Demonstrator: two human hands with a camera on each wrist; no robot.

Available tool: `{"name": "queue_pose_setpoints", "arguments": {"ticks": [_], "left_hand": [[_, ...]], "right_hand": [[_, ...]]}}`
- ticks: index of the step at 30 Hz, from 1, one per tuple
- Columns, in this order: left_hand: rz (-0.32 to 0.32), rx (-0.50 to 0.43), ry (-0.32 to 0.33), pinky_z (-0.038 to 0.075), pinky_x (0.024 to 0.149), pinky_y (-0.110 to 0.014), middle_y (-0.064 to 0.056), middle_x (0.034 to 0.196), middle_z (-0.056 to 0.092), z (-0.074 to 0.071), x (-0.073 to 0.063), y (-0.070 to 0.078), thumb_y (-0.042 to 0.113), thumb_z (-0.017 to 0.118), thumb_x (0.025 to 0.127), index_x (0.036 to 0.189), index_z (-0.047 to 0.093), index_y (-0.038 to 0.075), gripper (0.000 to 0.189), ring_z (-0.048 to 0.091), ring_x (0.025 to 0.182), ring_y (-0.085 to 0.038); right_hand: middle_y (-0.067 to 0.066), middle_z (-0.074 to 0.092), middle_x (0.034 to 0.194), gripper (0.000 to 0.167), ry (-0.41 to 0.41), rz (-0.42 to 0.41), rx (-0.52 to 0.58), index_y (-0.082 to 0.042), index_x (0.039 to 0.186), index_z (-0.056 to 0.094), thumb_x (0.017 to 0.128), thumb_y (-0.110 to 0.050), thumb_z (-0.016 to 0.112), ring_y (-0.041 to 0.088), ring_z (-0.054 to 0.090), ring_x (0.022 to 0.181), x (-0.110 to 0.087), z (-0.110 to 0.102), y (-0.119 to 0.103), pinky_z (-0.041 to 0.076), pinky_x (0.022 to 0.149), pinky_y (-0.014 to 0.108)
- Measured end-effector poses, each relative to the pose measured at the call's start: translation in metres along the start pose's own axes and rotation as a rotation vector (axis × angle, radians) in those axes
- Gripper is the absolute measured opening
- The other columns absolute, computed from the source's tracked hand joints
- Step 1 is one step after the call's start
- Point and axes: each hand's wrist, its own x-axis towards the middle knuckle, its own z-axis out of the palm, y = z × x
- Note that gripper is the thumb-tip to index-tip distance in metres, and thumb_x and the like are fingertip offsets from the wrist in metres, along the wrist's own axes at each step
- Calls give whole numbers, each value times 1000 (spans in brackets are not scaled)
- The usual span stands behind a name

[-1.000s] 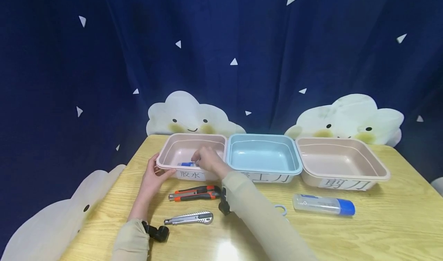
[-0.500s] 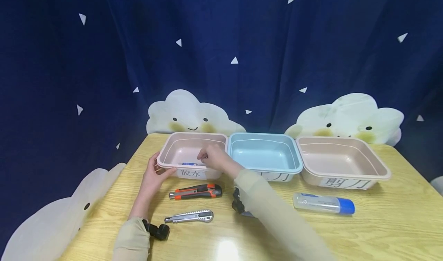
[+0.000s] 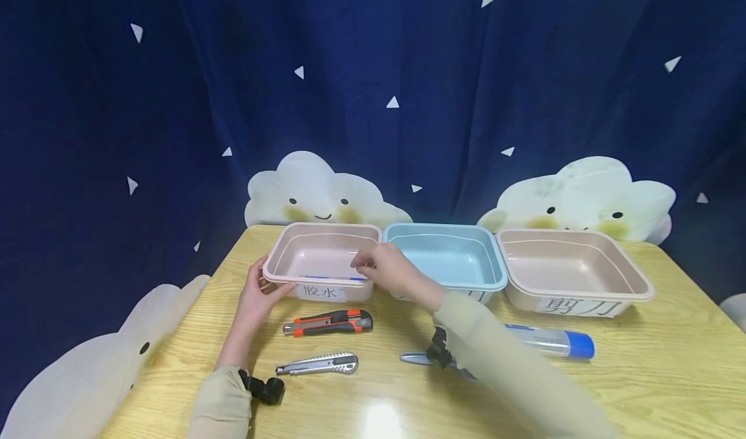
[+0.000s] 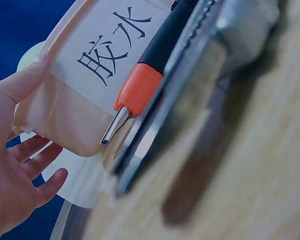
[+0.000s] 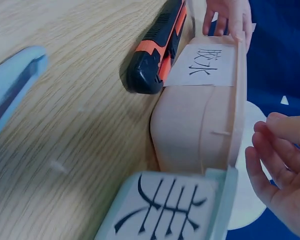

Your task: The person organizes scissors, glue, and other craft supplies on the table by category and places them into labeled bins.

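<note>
My left hand (image 3: pixel 259 296) grips the left front corner of the left pink bin (image 3: pixel 326 228), thumb on the rim and fingers along the side. A glue label (image 4: pixel 112 45) is on that bin's front. Low inside lies an object with blue parts (image 3: pixel 317 277), mostly hidden by the front wall. My right hand (image 3: pixel 387 267) hovers over the bin's right end, fingers loosely bent and nothing between them. In front of the bin lies an orange-and-black utility knife (image 3: pixel 328 323), with a silver utility knife (image 3: pixel 320 364) nearer me.
A blue bin (image 3: pixel 445 228) and another pink bin (image 3: pixel 574 235) continue the row rightward. A glue bottle with a blue cap (image 3: pixel 579 346) lies before the right bin, partly behind my right sleeve. A pale blue-grey tool (image 3: pixel 415 358) shows under my right wrist.
My right hand has let go of the blue-marked object in the left bin and drawn up and to the right. My left hand stays on the bin's corner.
</note>
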Motion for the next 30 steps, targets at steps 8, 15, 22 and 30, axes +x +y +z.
{"name": "queue_pose_setpoints", "arguments": {"ticks": [8, 15, 22, 30], "left_hand": [[-12, -15, -12, 38, 101, -46, -15, 139, 34, -2, -1, 5, 28, 73, 77, 145, 15, 21, 90, 39, 122, -33], [-25, 3, -13, 38, 100, -46, -15, 139, 34, -1, -1, 2, 28, 73, 77, 145, 15, 21, 90, 39, 122, -33], [-14, -11, -16, 37, 102, -46, -14, 139, 34, -2, -1, 1, 27, 73, 77, 145, 16, 21, 89, 38, 122, -32], [-5, -14, -14, 37, 101, -46, -15, 138, 35, -1, -1, 2, 25, 73, 78, 145, 16, 18, 88, 39, 121, -32]], "right_hand": [[0, 68, 88, 13, 84, -63, -75, -10, 93, 71, 83, -7, 63, 8, 59, 75, -31, -22, 9, 52, 72, 24], [-1, 70, 88, 12, 74, -86, -116, -11, 92, 71, 82, -12, 64, 10, 63, 76, -65, -34, 22, 52, 70, 25], [-5, 68, 86, 13, 77, -75, -172, -13, 92, 71, 82, -18, 66, 10, 62, 76, -100, -45, 35, 52, 70, 27], [-8, 67, 91, 20, 80, -4, -278, -19, 98, 69, 79, -27, 69, 11, 62, 83, -139, -59, 48, 52, 72, 30]]}}
